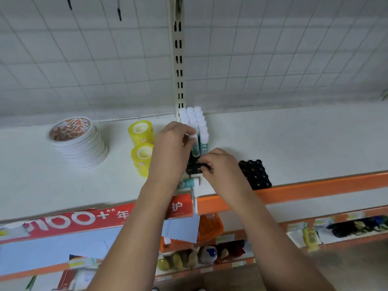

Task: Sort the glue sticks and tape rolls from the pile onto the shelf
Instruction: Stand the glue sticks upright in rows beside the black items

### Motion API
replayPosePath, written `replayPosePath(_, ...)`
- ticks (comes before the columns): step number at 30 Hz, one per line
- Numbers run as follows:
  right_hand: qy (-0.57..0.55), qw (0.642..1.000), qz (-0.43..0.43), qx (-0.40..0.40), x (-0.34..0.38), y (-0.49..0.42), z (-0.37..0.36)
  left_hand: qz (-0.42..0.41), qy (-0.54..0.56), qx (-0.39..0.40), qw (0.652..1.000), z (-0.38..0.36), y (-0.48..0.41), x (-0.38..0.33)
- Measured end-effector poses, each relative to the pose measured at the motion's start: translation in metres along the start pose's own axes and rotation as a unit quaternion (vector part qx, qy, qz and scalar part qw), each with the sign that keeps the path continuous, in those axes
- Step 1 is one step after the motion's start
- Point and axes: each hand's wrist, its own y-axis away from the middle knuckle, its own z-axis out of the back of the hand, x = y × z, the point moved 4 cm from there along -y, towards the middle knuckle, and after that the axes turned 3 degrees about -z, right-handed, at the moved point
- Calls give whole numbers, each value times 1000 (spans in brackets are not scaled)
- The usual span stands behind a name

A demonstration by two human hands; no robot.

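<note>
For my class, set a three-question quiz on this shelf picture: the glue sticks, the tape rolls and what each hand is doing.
1. True or false: the left hand pinches a glue stick by its white cap.
2. What does the right hand grip?
A) a yellow tape roll
B) the black tray under the standing glue sticks
C) nothing
3. Fill in: the stack of white tape rolls stands to the ____ of the yellow tape rolls.

Key: 1 true; 2 B; 3 left.
</note>
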Motion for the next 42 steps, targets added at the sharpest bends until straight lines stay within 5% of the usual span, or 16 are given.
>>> replayPosePath(23, -32, 999, 0, -14, -7, -2, 0, 35, 20, -62, 997, -12, 11, 1)
replayPosePath(29, -19, 1000, -5, 19, -2, -1, 4, 57, 14, 8, 998, 0, 23, 1)
replayPosePath(35, -1, 999, 6, 35, 1, 12, 17, 50, -93, 228, 968, 10, 55, 14)
replayPosePath(42, -41, 997, -8, 65, 7, 22, 15, 43, -109, 242, 963, 6, 60, 15)
